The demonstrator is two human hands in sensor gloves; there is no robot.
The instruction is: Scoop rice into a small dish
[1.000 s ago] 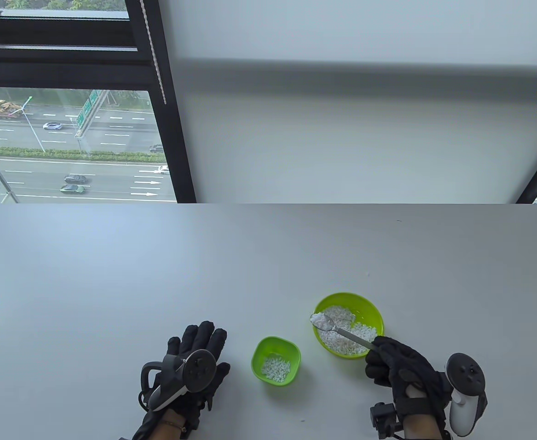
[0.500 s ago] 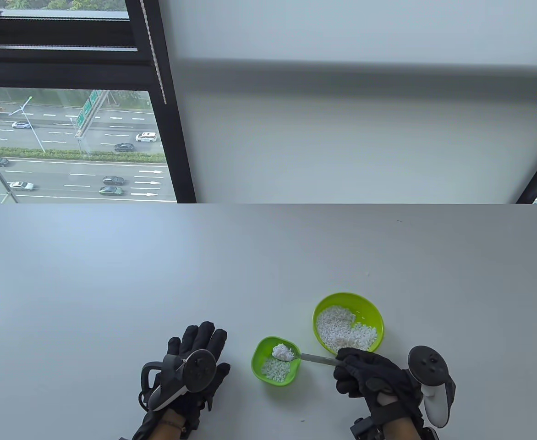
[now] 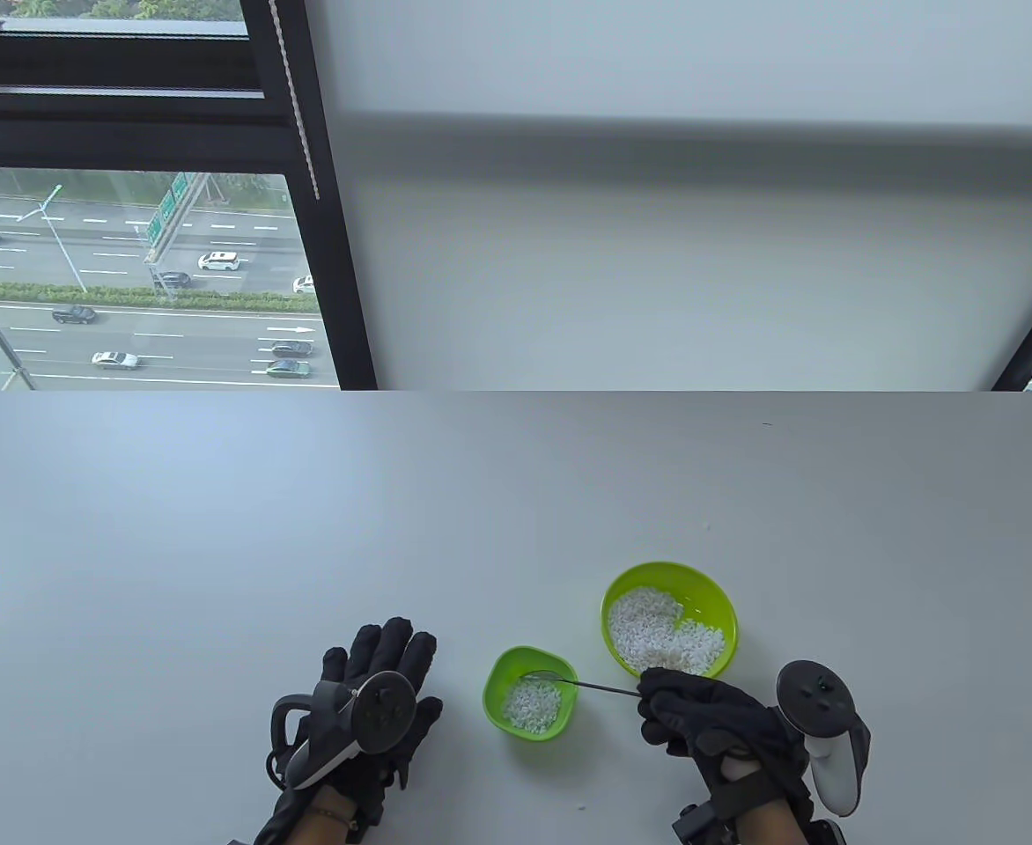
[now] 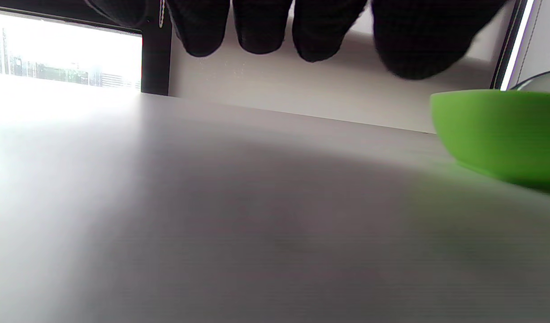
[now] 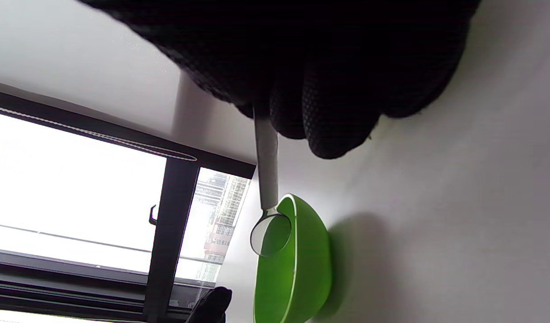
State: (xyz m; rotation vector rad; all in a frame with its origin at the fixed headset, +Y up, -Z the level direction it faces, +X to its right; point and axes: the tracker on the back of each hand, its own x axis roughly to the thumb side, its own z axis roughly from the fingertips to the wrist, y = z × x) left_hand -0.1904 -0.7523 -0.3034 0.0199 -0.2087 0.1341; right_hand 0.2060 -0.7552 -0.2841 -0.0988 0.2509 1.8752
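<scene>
A small green dish (image 3: pixel 529 694) with some white rice stands near the table's front edge; it also shows in the right wrist view (image 5: pixel 297 264) and the left wrist view (image 4: pixel 499 134). A larger green bowl (image 3: pixel 670 623) of rice stands to its right and behind. My right hand (image 3: pixel 710 722) grips the handle of a metal spoon (image 3: pixel 569 679). The spoon's bowl (image 5: pixel 270 233) is turned on its side over the small dish and looks empty. My left hand (image 3: pixel 375 695) rests flat on the table left of the dish, fingers (image 4: pixel 257 27) spread and holding nothing.
The white table (image 3: pixel 305 528) runs back to a white wall and a window at the far left. Nothing else stands on it.
My right hand carried a spoonful of rice from the large bowl to the small dish, then tipped the spoon so the rice fell in. The left hand has not moved.
</scene>
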